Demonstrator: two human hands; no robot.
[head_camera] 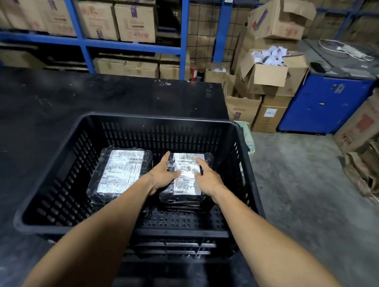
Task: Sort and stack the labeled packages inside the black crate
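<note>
Black plastic, slotted all round: the crate [233, 155] sits on the dark surface [23, 143] in front of me, and both my bare arms reach down into it. Two piles of black-wrapped packages with white labels lie on its floor. The left stack [118, 174] lies apart from my hands, label up. The right stack [185, 191] is several packages deep, and that is where I am working. My left hand [162, 176] lies on the left edge of its top package, fingers stretched forward and thumb spread across the label, an open grip that presses rather than clasps. My right hand [206, 179] rests on the right side of the same label, fingers open and flat, gripping nothing. Blue shelving [182, 19] with cardboard boxes stands behind the surface.
</note>
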